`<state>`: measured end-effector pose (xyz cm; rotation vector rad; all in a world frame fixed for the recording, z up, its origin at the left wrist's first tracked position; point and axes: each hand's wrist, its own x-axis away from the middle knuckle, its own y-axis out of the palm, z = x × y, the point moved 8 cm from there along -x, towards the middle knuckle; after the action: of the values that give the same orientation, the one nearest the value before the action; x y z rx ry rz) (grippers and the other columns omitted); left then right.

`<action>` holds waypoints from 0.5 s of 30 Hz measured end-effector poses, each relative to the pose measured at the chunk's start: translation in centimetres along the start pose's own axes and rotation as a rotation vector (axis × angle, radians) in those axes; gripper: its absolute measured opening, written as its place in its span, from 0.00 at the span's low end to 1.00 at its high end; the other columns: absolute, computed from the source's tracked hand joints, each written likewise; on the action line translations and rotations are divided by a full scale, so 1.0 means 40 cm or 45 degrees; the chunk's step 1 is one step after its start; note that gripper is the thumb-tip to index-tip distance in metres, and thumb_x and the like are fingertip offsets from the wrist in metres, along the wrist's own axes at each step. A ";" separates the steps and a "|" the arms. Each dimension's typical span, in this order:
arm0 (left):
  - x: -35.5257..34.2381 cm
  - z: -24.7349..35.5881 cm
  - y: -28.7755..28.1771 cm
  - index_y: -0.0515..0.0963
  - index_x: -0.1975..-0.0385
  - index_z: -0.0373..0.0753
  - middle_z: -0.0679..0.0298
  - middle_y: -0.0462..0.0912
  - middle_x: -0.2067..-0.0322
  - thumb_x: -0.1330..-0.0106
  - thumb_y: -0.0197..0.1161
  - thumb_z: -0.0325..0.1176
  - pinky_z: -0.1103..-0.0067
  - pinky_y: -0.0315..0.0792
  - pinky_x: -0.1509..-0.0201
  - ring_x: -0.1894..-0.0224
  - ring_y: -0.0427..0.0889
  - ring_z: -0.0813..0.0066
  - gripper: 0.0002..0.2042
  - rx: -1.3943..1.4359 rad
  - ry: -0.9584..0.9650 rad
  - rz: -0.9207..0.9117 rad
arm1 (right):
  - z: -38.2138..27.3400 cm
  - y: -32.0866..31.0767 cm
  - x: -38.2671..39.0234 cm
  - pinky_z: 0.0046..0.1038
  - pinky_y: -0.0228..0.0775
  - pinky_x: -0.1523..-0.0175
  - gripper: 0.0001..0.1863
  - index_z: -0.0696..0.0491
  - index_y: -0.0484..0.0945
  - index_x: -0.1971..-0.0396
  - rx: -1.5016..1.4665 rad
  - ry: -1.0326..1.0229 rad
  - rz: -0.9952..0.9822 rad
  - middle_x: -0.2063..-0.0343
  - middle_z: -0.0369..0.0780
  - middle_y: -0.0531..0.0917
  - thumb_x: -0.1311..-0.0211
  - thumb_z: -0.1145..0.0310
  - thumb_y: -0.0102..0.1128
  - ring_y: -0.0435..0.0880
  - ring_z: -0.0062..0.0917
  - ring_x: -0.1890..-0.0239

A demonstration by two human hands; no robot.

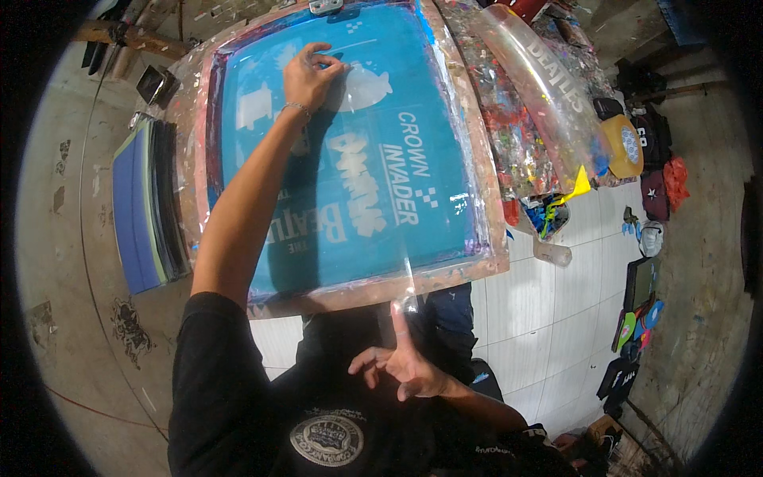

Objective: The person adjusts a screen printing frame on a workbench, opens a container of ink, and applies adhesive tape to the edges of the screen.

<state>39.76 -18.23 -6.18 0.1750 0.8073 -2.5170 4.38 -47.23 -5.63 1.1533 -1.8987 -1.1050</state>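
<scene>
A blue printing screen (373,103) in a wooden frame (350,299) lies in front of me, with pale lettering and shapes across its mesh. My left hand (311,78) is over the far part of the screen, fingers curled toward the thumb. Whatever is between those fingertips, if anything, is too small to make out. Below the near edge of the frame is my right hand (405,370), its index finger stretched upward and the other fingers loosely bent and apart. A clear strip that looks like tape (408,278) runs from the frame's near edge to that fingertip.
A paint-spattered table (517,135) supports the frame. On its right lie a clear printed sheet (548,87) and a tape roll (621,147). A stack of dark and blue boards (147,207) stands left. A clear cup (552,253) is beyond the near-right corner.
</scene>
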 end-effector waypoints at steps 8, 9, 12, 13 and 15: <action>-0.001 0.011 -0.013 0.76 0.50 0.36 0.63 0.86 0.65 0.54 0.77 0.40 0.77 0.76 0.59 0.64 0.82 0.70 0.30 -0.232 0.173 0.020 | 0.001 -0.001 -0.002 0.33 0.69 0.51 0.74 0.33 0.09 0.35 -0.015 -0.006 0.005 0.47 0.53 0.74 0.54 0.47 0.75 0.75 0.28 0.61; 0.006 0.016 -0.014 0.73 0.47 0.37 0.61 0.84 0.59 0.55 0.77 0.44 0.74 0.73 0.53 0.57 0.79 0.66 0.34 -0.323 0.254 -0.001 | 0.001 0.000 -0.002 0.33 0.69 0.51 0.73 0.32 0.10 0.35 -0.014 -0.007 -0.004 0.47 0.53 0.74 0.53 0.47 0.75 0.75 0.28 0.61; 0.042 0.044 -0.010 0.69 0.41 0.38 0.57 0.78 0.48 0.56 0.76 0.51 0.67 0.64 0.41 0.45 0.71 0.59 0.41 -0.510 0.355 -0.059 | -0.001 -0.001 0.000 0.33 0.69 0.51 0.73 0.32 0.10 0.35 -0.012 -0.016 -0.017 0.47 0.52 0.74 0.53 0.48 0.74 0.75 0.28 0.61; 0.062 0.050 -0.005 0.66 0.39 0.39 0.56 0.74 0.43 0.56 0.75 0.55 0.63 0.57 0.36 0.39 0.66 0.57 0.45 -0.605 0.369 -0.094 | 0.001 -0.003 0.000 0.33 0.69 0.51 0.73 0.32 0.10 0.35 -0.015 -0.018 -0.016 0.47 0.52 0.74 0.53 0.48 0.74 0.75 0.28 0.61; 0.088 0.053 -0.003 0.64 0.37 0.39 0.55 0.70 0.41 0.57 0.74 0.58 0.59 0.52 0.34 0.37 0.62 0.56 0.47 -0.636 0.377 -0.116 | 0.002 -0.006 0.000 0.34 0.69 0.51 0.72 0.32 0.10 0.35 -0.004 -0.041 -0.024 0.47 0.52 0.74 0.52 0.48 0.74 0.75 0.28 0.61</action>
<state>36.68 -20.82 -5.30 0.3494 1.5621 -2.3111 4.38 -47.28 -5.87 1.1605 -1.9137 -1.1426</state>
